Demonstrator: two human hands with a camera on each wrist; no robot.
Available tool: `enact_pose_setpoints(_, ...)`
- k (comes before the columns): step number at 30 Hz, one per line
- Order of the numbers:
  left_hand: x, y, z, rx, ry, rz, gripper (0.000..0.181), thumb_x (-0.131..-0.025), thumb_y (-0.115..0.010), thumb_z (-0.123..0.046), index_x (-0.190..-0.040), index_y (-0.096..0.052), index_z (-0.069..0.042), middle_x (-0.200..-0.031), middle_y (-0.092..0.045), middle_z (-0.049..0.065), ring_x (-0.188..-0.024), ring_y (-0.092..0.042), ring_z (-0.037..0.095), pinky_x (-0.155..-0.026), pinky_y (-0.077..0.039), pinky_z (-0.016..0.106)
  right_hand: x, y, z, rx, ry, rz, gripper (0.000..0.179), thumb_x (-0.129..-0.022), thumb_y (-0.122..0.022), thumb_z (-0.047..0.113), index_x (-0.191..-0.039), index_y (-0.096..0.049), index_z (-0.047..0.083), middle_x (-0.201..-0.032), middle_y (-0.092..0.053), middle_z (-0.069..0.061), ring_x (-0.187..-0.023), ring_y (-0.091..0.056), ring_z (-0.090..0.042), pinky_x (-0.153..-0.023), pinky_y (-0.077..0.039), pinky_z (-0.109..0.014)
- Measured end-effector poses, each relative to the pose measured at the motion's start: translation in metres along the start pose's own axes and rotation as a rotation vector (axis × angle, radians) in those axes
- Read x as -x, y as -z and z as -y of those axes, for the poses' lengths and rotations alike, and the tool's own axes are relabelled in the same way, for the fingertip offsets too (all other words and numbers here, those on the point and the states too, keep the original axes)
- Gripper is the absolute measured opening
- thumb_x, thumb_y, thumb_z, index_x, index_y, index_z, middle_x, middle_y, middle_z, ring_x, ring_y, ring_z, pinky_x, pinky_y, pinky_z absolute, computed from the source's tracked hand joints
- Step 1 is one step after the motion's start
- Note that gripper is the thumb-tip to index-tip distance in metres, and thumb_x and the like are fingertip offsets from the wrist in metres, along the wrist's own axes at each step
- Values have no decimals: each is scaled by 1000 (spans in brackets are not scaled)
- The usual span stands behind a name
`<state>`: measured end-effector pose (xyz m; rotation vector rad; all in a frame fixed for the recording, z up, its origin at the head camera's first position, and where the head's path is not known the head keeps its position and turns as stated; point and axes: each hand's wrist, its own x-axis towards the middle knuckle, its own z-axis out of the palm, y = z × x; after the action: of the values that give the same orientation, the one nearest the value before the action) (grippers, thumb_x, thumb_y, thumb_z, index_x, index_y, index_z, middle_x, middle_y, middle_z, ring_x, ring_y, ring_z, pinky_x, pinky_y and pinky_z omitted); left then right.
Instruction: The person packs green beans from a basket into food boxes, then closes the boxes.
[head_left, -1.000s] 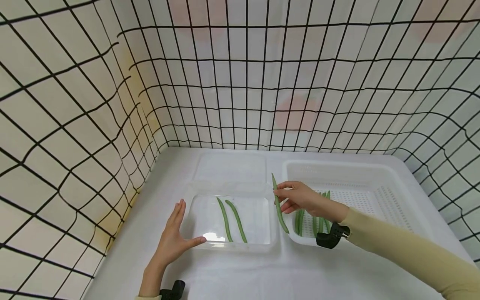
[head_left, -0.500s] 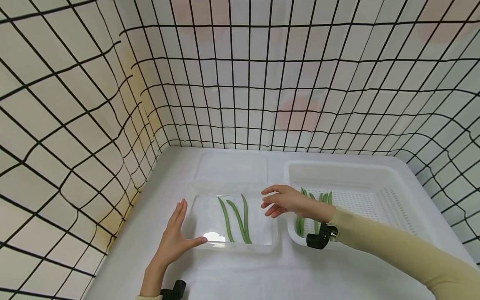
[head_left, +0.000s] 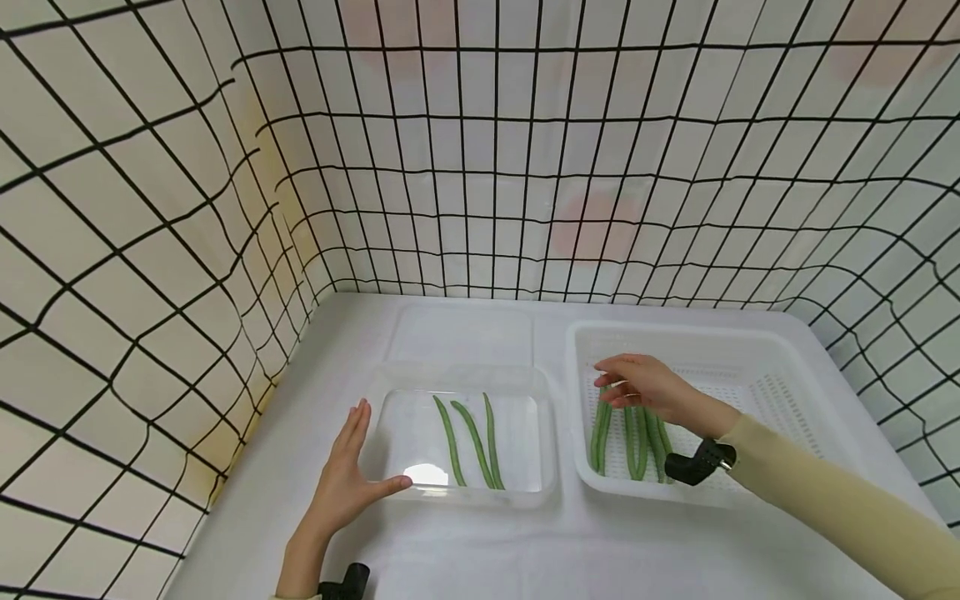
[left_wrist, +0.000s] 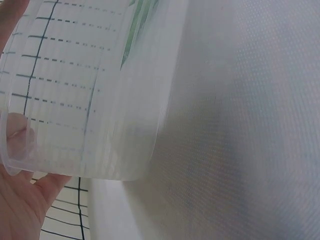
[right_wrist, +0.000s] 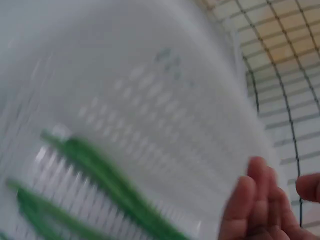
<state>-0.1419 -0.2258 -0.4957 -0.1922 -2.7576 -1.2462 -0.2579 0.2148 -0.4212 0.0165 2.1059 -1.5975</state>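
Observation:
A clear plastic container [head_left: 545, 450] sits left of centre in the head view, with 3 green beans [head_left: 475, 443] lying inside. My left hand [head_left: 343, 477] is at its left side, fingers stretched out and thumb by the near rim. In the left wrist view, this hand [left_wrist: 22, 200] is against the container's wall [left_wrist: 75, 100]. To the right, a white perforated basket [head_left: 720, 332] contains several green beans [head_left: 640, 446]. Over the basket's left part hovers my right hand [head_left: 651, 390], fingers loosely bent and holding nothing. Part of the beans is hidden under it.
Black wire mesh [head_left: 495, 167] rises behind and along both sides. Behind the container, a flat clear lid [head_left: 461, 333] lies on the white cloth [head_left: 525, 550]. A black wrist camera [head_left: 697, 462] hangs below the right wrist, over the basket.
A second ago my right hand held a green bean between container and basket. It let the bean go in the container, then moved right over the basket. My left hand has stayed put.

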Motion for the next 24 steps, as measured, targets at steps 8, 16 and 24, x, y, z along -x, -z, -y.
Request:
enact_pose_setpoints(8,0,-2,3,1,-9,0,123,-60,-84,-53,-154,-10,-24,-158,-10,0,-142,-7,30,-102,-19,66,5,50,-42,189,-105,76,58,-100,-49,29,-135,-35,-15,-113,-59,-25,-88,-65,-31,-75,-53,-42)
enact_pose_setpoints(16,-2,-3,3,-2,-3,3,124,-60,-84,-54,-154,-10,-24,-158,-10,2,-142,-7,30,-102,-19,65,6,92,-72,182,-210,-11,66,-100,-46,29,-138,-21,-19,-108,-60,-24,-83,-65,-27,-73,-54,-40)
enact_pose_setpoints(24,-2,-1,3,-16,-7,0,124,-60,-84,-54,-154,-9,-23,-158,-10,3,-142,-8,33,-102,-20,65,2,93,-89,114,-276,-50,38,-100,-47,24,-112,-51,-12,-86,-63,-12,-72,-66,-21,-68,-55,-36)
